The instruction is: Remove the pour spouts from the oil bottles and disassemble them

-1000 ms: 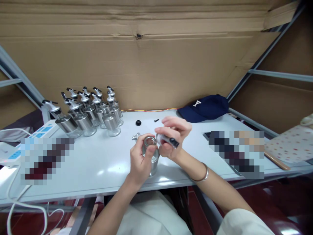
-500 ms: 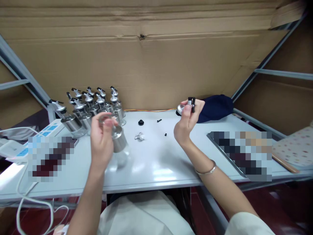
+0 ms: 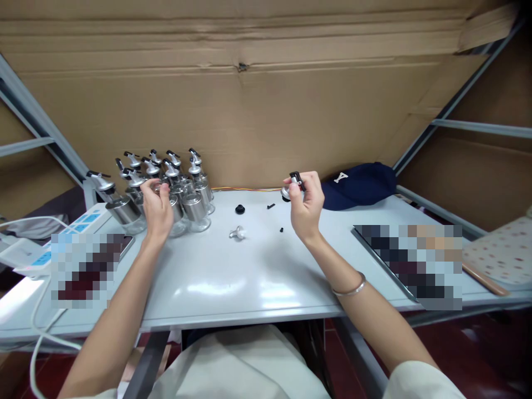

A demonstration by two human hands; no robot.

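While our left grip closes round a bottle at the front of the bottle cluster, our right grip pinches a spout cap well right of that cluster, above the bench. We'd seat the bottle upright, clear of neighbours.

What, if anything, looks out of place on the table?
Loose parts lie scattered mid-table: a black ring, a silver spout piece and two black bits, apart from the bottles. A navy cap sits at the back. No spills.
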